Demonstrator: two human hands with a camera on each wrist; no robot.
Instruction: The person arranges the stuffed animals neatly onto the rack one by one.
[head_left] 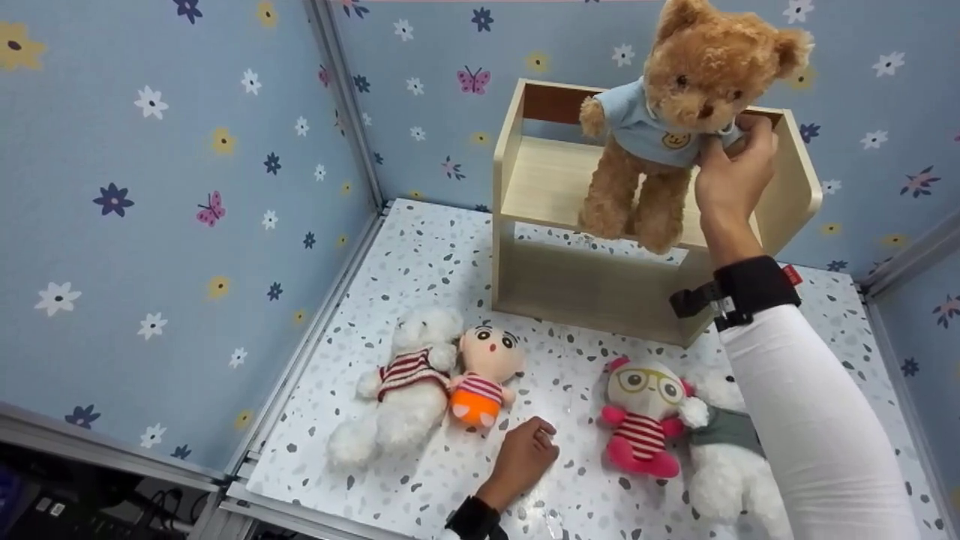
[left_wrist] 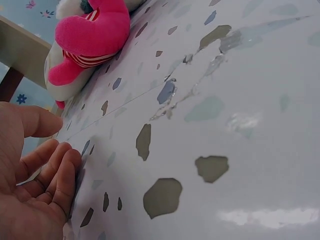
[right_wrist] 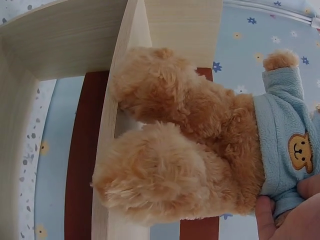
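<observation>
Seating the brown teddy bear [head_left: 667,120] well likely means lowering it until both legs clear the front edge of the wooden shelf unit [head_left: 795,196], then pushing it back so it sits upright rather than tipping forward.

Nearest, in front of the shelf unit, the left hand [head_left: 525,454] rests on the speckled tabletop [head_left: 420,247], fingers loosely curled and holding nothing, between the orange doll [head_left: 484,375] and the pink doll [head_left: 643,412].

Farther off, the right hand [head_left: 731,169] pinches the bear by its light blue shirt, holding it upright over the shelf's upper board, legs dangling at the front edge.
</observation>
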